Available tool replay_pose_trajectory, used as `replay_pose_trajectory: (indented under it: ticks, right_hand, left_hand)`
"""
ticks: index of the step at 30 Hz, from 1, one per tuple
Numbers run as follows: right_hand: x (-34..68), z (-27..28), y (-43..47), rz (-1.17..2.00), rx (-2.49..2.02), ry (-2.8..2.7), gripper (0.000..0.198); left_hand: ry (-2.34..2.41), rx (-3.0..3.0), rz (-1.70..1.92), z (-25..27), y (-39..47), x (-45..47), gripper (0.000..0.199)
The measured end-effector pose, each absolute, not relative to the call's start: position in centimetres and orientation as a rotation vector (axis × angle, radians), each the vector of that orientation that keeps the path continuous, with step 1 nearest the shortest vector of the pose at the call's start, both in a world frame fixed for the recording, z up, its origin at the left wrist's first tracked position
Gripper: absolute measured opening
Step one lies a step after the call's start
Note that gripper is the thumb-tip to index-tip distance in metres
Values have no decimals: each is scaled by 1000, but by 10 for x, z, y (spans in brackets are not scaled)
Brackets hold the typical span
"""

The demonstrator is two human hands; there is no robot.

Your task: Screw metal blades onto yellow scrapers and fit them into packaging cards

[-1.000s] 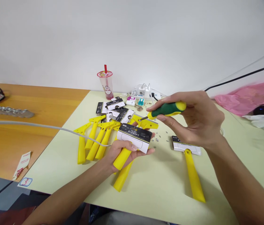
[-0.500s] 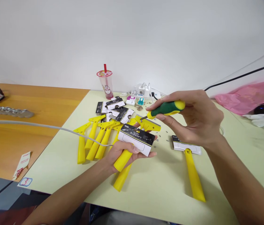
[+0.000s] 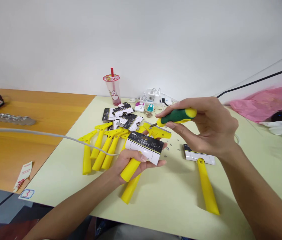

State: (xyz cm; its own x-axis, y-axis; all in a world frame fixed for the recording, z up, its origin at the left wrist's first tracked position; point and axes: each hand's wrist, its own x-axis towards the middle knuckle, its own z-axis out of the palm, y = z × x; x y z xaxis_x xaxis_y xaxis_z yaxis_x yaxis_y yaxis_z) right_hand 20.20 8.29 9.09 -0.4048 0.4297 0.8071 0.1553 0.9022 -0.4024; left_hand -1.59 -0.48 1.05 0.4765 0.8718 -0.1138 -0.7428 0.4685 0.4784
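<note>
My left hand is closed around the handle of a yellow scraper, whose blade end points up and right. A black-and-white cardboard label sits across the scraper's neck. My right hand grips a green-and-yellow screwdriver between thumb and fingers. The screwdriver's tip meets the scraper's head near a screw. Below the left hand, another yellow handle lies on the table. To the right lies a labelled scraper.
Several yellow scrapers lie at left, with loose labels behind them. Small screws are scattered mid-table. A drink cup stands by a power strip. A grey cable crosses from the left; a pink bag lies right.
Both hands, with the scraper and screwdriver, have shifted very slightly left. The screwdriver tip stays at the scraper's head.
</note>
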Motion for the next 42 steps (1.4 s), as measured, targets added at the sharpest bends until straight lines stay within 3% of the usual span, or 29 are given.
replay_pose_trajectory:
  ticks: [34,42]
  right_hand:
    - [203,90,86,343,-414,-1990,59]
    - [204,89,87,352,-433,-1969,60]
  left_hand:
    - [369,442,999,9,-4,-16,81]
    - [389,431,990,9,-4,-16,90]
